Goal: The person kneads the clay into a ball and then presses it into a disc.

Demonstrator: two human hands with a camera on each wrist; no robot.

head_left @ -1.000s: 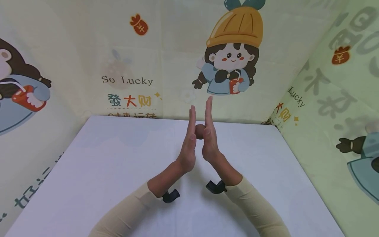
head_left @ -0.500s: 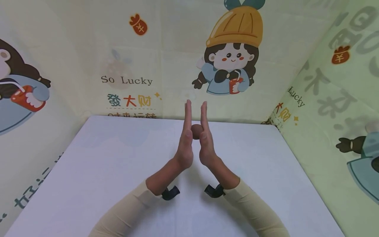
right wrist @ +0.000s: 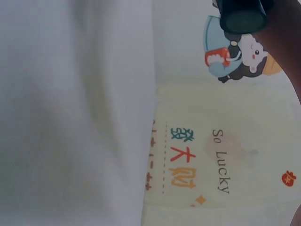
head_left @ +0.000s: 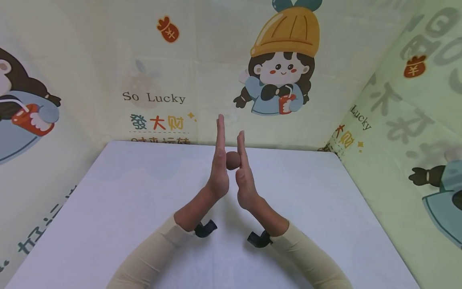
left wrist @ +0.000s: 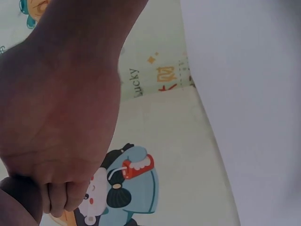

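Note:
A small brown ball is pressed between two upright palms above the far part of the table. My left hand stands with straight fingers along the ball's left side, its fingertips higher than the right ones. On the other side my right hand touches the ball with straight fingers, set lower so that the ball lies nearer its fingers. From the left wrist, a palm fills the left side, with the dark ball partly showing at the lower corner. The right wrist view hides the ball.
A white table spreads under both arms. Cloth walls with cartoon prints and lettering enclose it at the back and sides. Both wrists wear dark curved camera mounts, the left one and the right one.
Both hands and the ball have shifted left. The left hand has slid upward and forward while the right has drawn down and back, so the ball has rolled between the palms.

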